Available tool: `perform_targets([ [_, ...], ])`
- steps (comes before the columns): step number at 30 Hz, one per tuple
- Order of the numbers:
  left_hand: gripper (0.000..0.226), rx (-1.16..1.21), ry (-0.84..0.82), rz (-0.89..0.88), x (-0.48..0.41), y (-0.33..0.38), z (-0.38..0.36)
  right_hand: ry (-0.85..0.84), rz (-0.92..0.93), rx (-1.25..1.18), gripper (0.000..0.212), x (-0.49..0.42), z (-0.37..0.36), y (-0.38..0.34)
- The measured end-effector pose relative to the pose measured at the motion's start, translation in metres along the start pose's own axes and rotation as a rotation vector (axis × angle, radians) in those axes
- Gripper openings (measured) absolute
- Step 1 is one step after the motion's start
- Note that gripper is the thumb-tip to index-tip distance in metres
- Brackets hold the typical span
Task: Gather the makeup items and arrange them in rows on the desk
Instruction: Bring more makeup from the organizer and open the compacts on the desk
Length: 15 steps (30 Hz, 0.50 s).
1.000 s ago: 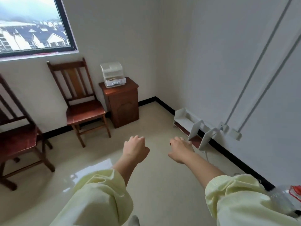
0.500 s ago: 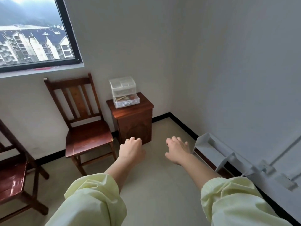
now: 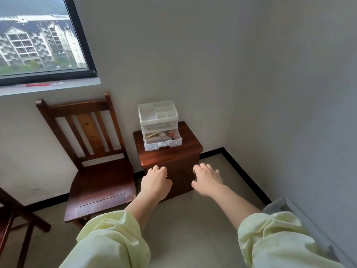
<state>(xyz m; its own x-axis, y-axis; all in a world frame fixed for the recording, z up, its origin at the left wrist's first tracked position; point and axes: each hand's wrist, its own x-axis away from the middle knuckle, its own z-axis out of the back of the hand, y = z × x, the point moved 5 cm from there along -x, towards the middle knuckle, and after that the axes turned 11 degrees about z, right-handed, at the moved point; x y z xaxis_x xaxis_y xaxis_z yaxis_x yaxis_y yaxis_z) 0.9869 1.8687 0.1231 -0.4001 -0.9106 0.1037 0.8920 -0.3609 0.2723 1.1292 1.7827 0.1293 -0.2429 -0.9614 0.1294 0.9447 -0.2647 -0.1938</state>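
Single view: a wide-angle camera worn on my head, facing forward and down into a room corner. My left hand (image 3: pixel 155 183) and right hand (image 3: pixel 207 180) lie mid-frame, near the lens, with the wooden cabinet (image 3: pixel 168 156) just beyond.

No lettering, label, brand or number can be read from here. The small items (image 3: pixel 163 134) in the clear plastic drawer box (image 3: pixel 157 117), just beyond the left hand (image 3: pixel 155 183), are too small to show any print.
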Motion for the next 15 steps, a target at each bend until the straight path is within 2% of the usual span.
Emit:
perform_targets([
  [8,0.027,0.099,-0.004,0.081,-0.154,-0.017,-0.023,-0.069,0.018,-0.044,0.029,-0.153,-0.021,0.031],
  [15,0.03,0.125,-0.074,0.054,-0.294,-0.036,-0.057,-0.094,-0.097,-0.133,0.03,-0.286,-0.04,0.057],
])
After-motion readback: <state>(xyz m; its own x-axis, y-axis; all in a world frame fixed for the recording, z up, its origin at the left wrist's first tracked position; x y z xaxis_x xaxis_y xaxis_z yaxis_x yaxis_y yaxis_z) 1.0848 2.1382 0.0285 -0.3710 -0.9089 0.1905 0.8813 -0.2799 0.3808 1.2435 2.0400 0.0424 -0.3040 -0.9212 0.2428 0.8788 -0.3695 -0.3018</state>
